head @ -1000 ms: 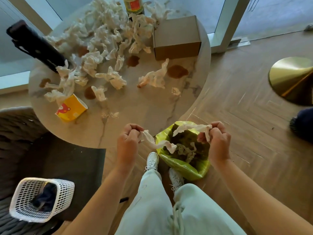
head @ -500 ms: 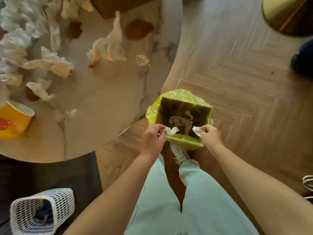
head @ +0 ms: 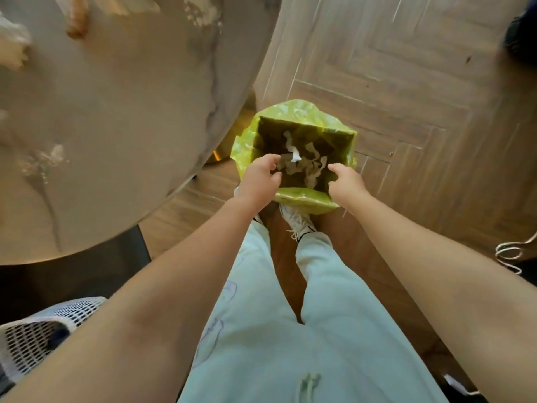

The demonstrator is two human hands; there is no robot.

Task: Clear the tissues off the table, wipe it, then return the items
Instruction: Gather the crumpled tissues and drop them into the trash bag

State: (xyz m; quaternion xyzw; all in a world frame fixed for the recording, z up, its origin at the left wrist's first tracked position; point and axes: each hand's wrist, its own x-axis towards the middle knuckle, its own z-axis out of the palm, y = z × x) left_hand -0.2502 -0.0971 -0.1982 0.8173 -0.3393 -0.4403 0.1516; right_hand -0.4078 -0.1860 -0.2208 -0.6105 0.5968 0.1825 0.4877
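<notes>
A bin lined with a yellow-green bag stands on the floor beside the round table. Crumpled white tissues lie inside it. My left hand hovers over the bin's near left rim, fingers apart, with a tissue piece just off its fingertips. My right hand is over the near right rim, fingers loosely curled and empty. A few tissues and crumbs show on the table at the top edge.
A white mesh basket sits on dark flooring at the lower left. My legs and white shoes stand just behind the bin. A white cord lies at the right edge, a dark object at the top right.
Both hands went down over the bin and let go of their tissues, which dropped inside. The view tilted down, so most of the table left the frame.
</notes>
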